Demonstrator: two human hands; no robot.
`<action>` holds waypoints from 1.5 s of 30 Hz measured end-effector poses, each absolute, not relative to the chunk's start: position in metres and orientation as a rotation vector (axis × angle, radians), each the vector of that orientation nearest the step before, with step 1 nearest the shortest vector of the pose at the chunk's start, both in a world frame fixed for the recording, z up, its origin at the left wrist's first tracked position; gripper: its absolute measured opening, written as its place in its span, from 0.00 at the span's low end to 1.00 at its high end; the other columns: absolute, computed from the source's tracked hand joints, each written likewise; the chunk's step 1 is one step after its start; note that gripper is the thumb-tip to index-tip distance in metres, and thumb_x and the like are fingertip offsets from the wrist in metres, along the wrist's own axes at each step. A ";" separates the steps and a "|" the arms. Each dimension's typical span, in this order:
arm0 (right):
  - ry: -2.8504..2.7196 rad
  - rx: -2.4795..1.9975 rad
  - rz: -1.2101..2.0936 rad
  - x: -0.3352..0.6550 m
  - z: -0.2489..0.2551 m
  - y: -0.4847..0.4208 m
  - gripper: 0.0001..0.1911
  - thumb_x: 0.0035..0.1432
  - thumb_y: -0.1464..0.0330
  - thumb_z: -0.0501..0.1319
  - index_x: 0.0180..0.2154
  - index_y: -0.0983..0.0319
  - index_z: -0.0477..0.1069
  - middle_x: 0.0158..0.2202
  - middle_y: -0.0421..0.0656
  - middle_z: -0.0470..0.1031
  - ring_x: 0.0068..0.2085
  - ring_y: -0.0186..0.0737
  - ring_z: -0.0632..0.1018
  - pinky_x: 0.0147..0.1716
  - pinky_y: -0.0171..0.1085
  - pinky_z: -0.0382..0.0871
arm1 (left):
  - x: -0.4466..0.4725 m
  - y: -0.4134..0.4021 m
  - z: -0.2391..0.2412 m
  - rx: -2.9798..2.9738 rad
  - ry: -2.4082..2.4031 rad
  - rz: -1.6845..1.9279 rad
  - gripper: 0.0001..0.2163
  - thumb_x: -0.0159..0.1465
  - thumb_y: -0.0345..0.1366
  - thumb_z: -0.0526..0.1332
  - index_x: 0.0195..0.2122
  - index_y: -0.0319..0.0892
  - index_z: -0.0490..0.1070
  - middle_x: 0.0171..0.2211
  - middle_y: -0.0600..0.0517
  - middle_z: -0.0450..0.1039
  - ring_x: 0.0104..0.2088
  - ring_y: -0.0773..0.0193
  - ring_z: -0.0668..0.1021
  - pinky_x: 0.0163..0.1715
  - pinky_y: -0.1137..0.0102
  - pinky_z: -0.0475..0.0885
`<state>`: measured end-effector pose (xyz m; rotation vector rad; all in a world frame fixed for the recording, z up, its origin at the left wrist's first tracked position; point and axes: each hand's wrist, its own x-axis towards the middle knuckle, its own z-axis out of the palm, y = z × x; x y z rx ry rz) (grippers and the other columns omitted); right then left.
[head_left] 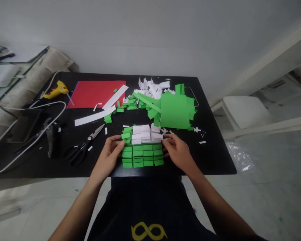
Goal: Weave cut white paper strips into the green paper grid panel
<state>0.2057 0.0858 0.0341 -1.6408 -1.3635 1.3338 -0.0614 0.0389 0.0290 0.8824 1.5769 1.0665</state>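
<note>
A block of small folded paper pieces (142, 154) lies in rows near the front edge of the table, green in the lower rows and at the upper left, white (141, 135) in the upper middle and right. Against its left side my left hand (110, 154) is closed, thumb on the green pieces and fingers curled at the edge. My right hand (178, 152) pinches the right side, its thumb by the white pieces; some of its fingertips are hidden.
Behind the block lie a green paper stack (175, 110), white scraps (153, 87) and a red sheet (95, 92). White strips (95, 116), black scissors (84, 145), a yellow glue gun (57, 90) and its looping cord are to the left. A white stool (243, 112) stands at right.
</note>
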 end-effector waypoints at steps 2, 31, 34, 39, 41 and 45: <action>-1.507 -1.583 1.069 0.207 0.034 0.080 0.15 0.68 0.63 0.60 0.53 0.60 0.73 0.44 0.49 0.82 0.38 0.46 0.85 0.34 0.45 0.85 | -0.063 0.035 0.025 1.028 1.638 1.085 0.29 0.60 0.57 0.69 0.55 0.44 0.68 0.47 0.47 0.76 0.43 0.57 0.82 0.42 0.61 0.80; -2.280 -1.189 0.513 0.164 0.022 0.068 0.20 0.76 0.66 0.54 0.62 0.65 0.71 0.62 0.56 0.77 0.64 0.52 0.76 0.65 0.55 0.71 | -0.045 0.021 0.007 2.253 1.812 0.697 0.20 0.76 0.41 0.54 0.67 0.45 0.67 0.69 0.41 0.68 0.71 0.44 0.66 0.69 0.42 0.60; -2.313 -1.222 0.401 0.160 0.026 0.078 0.13 0.74 0.71 0.56 0.53 0.64 0.78 0.52 0.52 0.83 0.54 0.50 0.81 0.57 0.51 0.76 | -0.044 0.025 0.012 2.258 1.821 0.715 0.18 0.76 0.40 0.54 0.63 0.44 0.72 0.65 0.41 0.72 0.68 0.44 0.70 0.68 0.42 0.62; -2.468 -1.198 0.263 0.153 0.027 0.089 0.11 0.70 0.76 0.59 0.45 0.61 0.79 0.45 0.48 0.84 0.48 0.48 0.81 0.48 0.45 0.75 | -0.042 0.027 0.014 2.267 1.806 0.727 0.16 0.76 0.39 0.55 0.59 0.45 0.75 0.63 0.40 0.72 0.67 0.43 0.70 0.66 0.43 0.65; -2.491 -1.182 0.235 0.152 0.026 0.091 0.12 0.69 0.78 0.58 0.44 0.62 0.79 0.44 0.48 0.83 0.47 0.48 0.80 0.47 0.44 0.74 | -0.042 0.026 0.014 2.267 1.804 0.727 0.16 0.75 0.38 0.55 0.59 0.45 0.76 0.64 0.40 0.71 0.67 0.42 0.70 0.66 0.42 0.65; -2.482 -1.174 0.204 0.151 0.024 0.092 0.13 0.69 0.79 0.57 0.42 0.63 0.79 0.42 0.48 0.82 0.47 0.49 0.78 0.48 0.44 0.73 | -0.042 0.026 0.013 2.261 1.796 0.735 0.16 0.75 0.39 0.56 0.59 0.45 0.76 0.64 0.40 0.71 0.67 0.42 0.70 0.66 0.42 0.65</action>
